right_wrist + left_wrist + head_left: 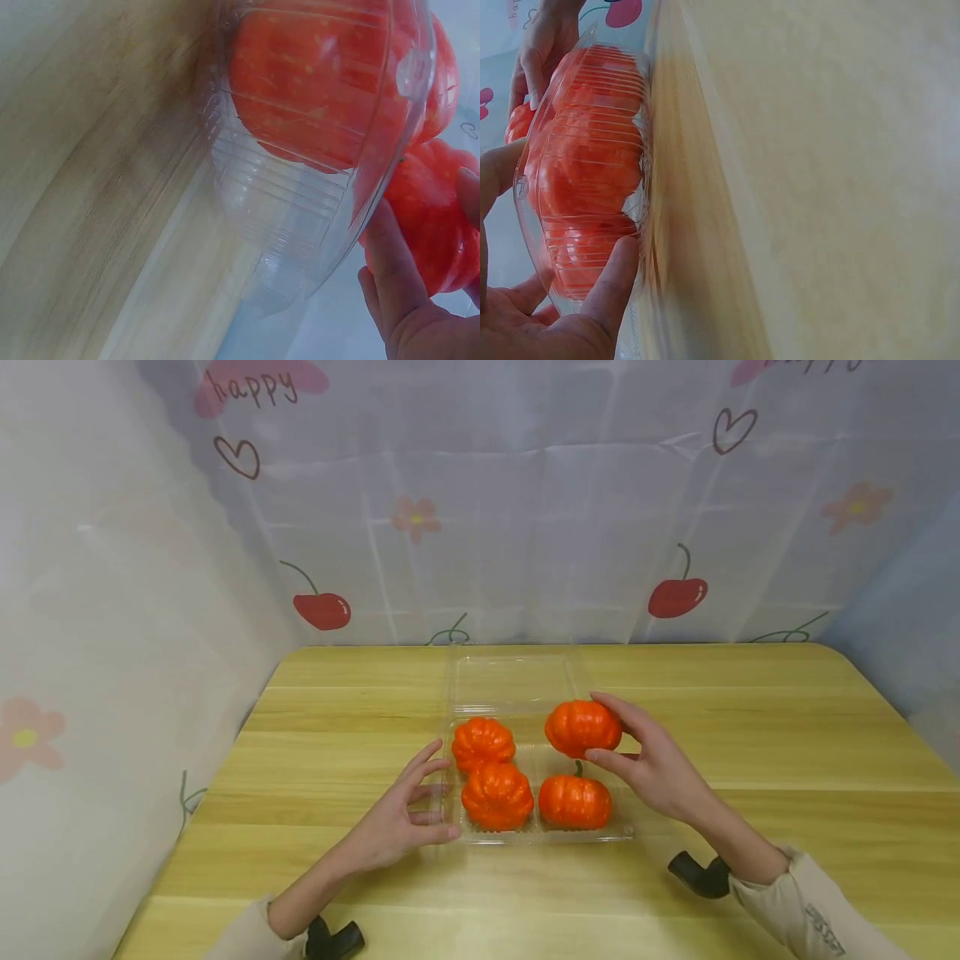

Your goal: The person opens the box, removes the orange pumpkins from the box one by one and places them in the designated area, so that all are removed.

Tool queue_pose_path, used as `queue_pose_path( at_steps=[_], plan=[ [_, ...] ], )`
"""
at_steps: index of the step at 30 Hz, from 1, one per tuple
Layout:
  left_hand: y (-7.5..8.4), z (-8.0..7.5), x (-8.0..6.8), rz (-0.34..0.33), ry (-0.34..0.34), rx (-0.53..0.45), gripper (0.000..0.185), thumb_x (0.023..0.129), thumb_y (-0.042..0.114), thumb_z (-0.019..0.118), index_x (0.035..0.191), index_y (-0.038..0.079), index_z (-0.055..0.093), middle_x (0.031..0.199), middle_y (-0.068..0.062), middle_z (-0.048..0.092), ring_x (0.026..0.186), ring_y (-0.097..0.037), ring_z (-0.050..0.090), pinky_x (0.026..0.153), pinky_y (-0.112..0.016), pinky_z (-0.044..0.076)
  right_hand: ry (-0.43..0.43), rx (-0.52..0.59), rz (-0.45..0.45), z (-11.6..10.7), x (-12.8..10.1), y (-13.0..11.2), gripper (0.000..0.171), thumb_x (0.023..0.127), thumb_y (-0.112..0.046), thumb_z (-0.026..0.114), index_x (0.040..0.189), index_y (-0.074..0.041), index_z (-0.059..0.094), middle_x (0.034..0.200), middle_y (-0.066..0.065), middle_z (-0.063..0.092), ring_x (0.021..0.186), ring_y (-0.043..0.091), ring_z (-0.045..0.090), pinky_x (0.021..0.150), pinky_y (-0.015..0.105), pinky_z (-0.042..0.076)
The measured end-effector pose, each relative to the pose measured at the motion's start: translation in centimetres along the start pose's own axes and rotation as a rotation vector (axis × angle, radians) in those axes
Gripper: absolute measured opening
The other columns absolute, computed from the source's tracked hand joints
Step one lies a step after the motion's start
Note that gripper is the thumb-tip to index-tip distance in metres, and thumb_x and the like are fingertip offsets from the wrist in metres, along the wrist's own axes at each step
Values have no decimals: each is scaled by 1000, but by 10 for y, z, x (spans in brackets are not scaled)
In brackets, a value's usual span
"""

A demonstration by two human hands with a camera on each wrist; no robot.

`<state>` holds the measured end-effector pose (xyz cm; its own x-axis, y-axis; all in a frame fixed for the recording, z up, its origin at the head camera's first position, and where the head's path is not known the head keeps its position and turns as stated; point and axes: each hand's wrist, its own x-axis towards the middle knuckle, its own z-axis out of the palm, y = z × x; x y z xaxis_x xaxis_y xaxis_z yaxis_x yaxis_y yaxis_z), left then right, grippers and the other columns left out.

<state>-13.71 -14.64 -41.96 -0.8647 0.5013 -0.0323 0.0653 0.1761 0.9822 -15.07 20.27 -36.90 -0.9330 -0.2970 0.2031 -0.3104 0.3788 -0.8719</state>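
The right hand [656,764] has its fingers and thumb wrapped round an orange pumpkin [582,727], holding it just over the far right corner of the clear plastic tray [622,833]. Three more pumpkins [497,795] sit inside the tray. The left hand [397,818] rests against the tray's left edge, fingers spread and relaxed, gripping nothing. The tray's open lid [510,681] lies flat behind it on the wooden table [750,735], see-through and hard to make out

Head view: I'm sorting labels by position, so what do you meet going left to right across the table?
Left hand → back-left pumpkin → front-left pumpkin → front-right pumpkin → right hand, which holds a fourth pumpkin over the clear tray.
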Motion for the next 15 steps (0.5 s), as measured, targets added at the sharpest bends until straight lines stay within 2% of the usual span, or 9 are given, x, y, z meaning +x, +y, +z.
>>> queue_pose_path(
  at_steps=[4, 8, 11, 15],
  plan=[
    [0, 0, 0, 3, -2, 6, 98, 82, 7, 81, 158, 19, 20, 161, -5, 17, 135, -39, 40, 95, -34, 51, -12, 29, -10, 1, -2, 1, 66, 86, 4, 72, 145, -4, 42, 141, 14, 45, 120, 35, 49, 83, 34, 58],
    [-2, -1, 0, 14, -6, 8, 97, 83, 9, 81, 158, 17, 19, 160, -10, 18, 135, -41, 39, 96, -36, 51, -15, 72, -2, 2, -5, -1, 64, 86, 0, 75, 142, -4, 43, 137, 13, 46, 117, 34, 50, 83, 33, 57],
    [-2, -2, 0, 17, -10, 6, 97, 83, 10, 81, 158, 16, 19, 160, -12, 18, 135, -42, 39, 96, -37, 51, 6, 66, 9, 2, -7, -3, 53, 92, -10, 71, 139, -4, 46, 133, 11, 48, 113, 28, 51, 84, 30, 57],
    [0, 0, 0, 8, -5, 7, 97, 83, 8, 81, 158, 17, 19, 161, -9, 18, 135, -41, 40, 96, -35, 51, 70, 4, 2, 1, -10, -4, 34, 100, -16, 60, 131, -4, 52, 124, 9, 54, 105, 20, 53, 79, 29, 57]
  ],
)
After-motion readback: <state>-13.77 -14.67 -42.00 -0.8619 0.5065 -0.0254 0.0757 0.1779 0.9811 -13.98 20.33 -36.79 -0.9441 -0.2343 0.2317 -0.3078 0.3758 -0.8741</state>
